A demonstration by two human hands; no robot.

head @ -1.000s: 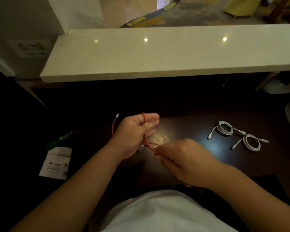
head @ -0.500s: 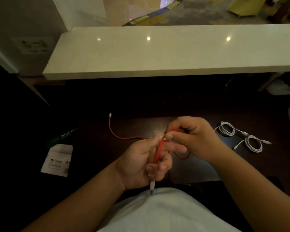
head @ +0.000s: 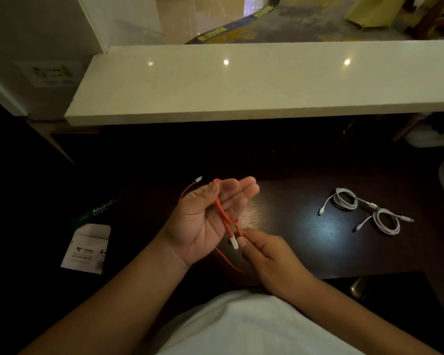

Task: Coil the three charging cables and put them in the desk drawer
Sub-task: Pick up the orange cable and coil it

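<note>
A red charging cable point(head: 222, 213) runs across the palm of my left hand point(head: 210, 219), looped over the thumb, with the fingers stretched out flat. Its white plug hangs at the heel of that palm. My right hand point(head: 272, 260) pinches the red cable just below the left hand, and a strand trails down toward my body. The cable's other white end lies on the dark desk point(head: 305, 247) behind my left hand. Two white cables point(head: 344, 199) point(head: 386, 221) lie coiled side by side on the desk at the right. No drawer shows.
A pale stone counter ledge point(head: 241, 93) overhangs the back of the desk. A white paper pack point(head: 87, 249) and a green package point(head: 98, 211) sit in the dark at the left. My white shirt fills the bottom.
My left hand has risen and turned palm up with fingers spread. My right hand has dropped from above the left hand to below it, drawing the red cable down.
</note>
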